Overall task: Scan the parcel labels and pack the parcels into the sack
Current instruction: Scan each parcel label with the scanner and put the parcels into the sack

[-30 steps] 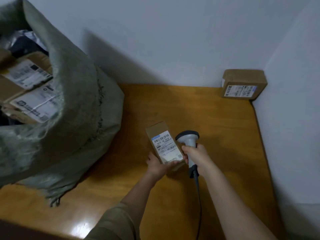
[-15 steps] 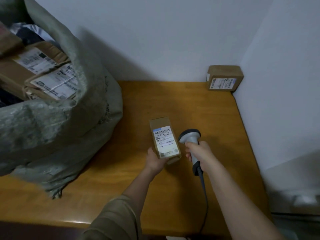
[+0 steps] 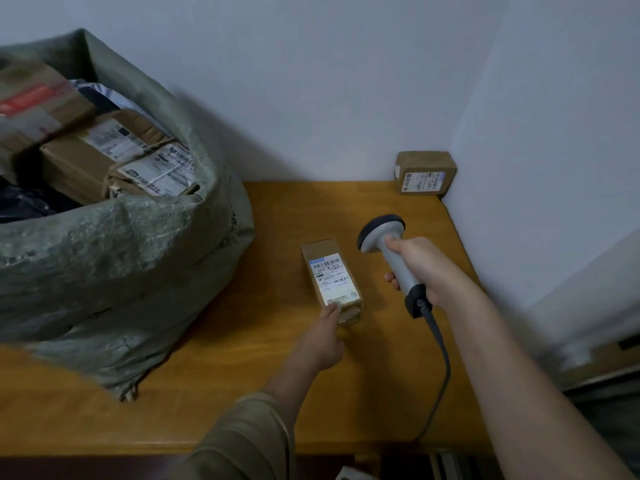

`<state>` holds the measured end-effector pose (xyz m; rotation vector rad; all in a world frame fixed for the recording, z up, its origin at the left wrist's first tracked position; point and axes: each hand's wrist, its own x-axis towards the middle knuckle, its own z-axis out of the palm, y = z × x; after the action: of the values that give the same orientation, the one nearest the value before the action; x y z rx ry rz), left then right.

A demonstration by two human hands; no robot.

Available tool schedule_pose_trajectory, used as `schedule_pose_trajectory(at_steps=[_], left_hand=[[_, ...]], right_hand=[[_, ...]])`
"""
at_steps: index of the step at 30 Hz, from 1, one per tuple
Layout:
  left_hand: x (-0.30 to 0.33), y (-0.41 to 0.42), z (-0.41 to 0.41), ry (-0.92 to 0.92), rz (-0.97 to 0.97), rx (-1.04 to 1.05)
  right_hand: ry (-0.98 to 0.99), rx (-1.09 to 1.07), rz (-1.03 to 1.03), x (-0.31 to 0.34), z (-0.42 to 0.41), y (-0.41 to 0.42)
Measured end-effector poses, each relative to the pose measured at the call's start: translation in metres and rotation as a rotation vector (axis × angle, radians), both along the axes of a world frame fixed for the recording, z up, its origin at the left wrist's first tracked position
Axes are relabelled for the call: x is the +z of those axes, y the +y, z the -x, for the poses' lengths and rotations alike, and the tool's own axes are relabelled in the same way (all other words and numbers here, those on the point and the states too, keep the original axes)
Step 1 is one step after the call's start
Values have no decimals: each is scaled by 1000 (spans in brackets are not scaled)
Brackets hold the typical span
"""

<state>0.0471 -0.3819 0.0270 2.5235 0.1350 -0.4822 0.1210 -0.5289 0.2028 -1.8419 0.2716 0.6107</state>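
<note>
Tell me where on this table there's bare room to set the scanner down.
Bare wood lies between the scanner and the corner parcel, and along the near edge right of the cable. The sack crowds the table's left; the held parcel fills the middle.

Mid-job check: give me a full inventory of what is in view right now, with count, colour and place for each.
long parcel: 1, brown with white label, lying label-up mid-table
square parcel: 1, brown with white label, far right table corner against the walls
sack: 1, grey-green, open, on the table's left side
parcels in the sack: several, brown with white labels, one with red tape; exact count unclear
scanner: 1, grey with dark head, held right of the long parcel
cable: 1, dark, running from the scanner toward the near table edge
table: 1, orange-brown wood
left hand: grips the long parcel's near end
right hand: grips the scanner's handle
</note>
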Motion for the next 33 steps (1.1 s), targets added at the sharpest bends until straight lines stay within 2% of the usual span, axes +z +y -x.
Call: schedule_pose_trajectory(at_steps=[4,13,33], left_hand=[[-3,-1,6,66,-54,-67],[-1,-4,4,124,-103,-67],[-5,-9,14,117,-117,-59]], right_hand=[[-45,13,-24,32,11,-6],[-140,-10,-75,86,38,-15],[-265,-8,-57,111,46,-23]])
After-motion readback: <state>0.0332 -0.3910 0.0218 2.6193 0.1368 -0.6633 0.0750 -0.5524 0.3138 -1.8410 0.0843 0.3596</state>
